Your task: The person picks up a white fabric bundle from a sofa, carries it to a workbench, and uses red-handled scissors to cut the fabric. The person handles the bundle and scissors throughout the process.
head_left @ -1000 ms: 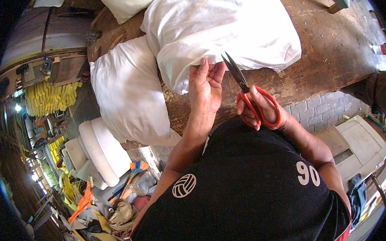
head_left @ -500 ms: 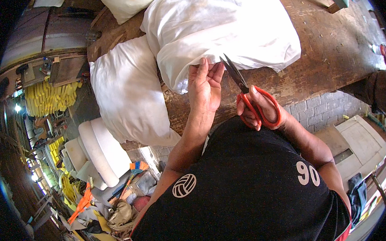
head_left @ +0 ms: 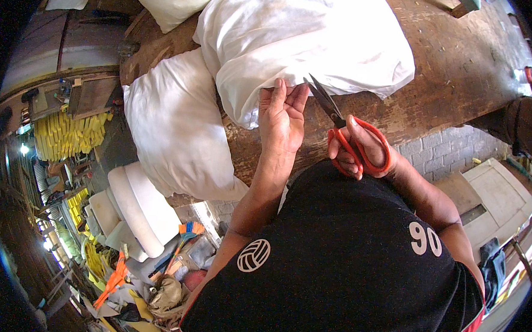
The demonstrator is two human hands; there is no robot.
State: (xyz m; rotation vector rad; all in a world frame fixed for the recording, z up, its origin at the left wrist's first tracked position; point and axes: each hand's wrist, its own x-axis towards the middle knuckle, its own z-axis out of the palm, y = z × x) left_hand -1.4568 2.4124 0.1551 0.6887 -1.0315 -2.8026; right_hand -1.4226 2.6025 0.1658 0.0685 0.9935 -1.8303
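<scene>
Workshop: scuffed wooden table [head_left: 457, 74], red-handled scissors [head_left: 327, 104], yellow strips [head_left: 69, 136], heaped scraps [head_left: 166, 296].

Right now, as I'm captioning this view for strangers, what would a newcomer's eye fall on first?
Probably the red-handled scissors near the centre, held in the right grip and pointing up and left toward the large white pillow-like bundle. That bright bundle lies on the worn wooden table at the top, with the left grip at its near edge. Toward the far left, a stack of yellow strips also stands out.
</scene>
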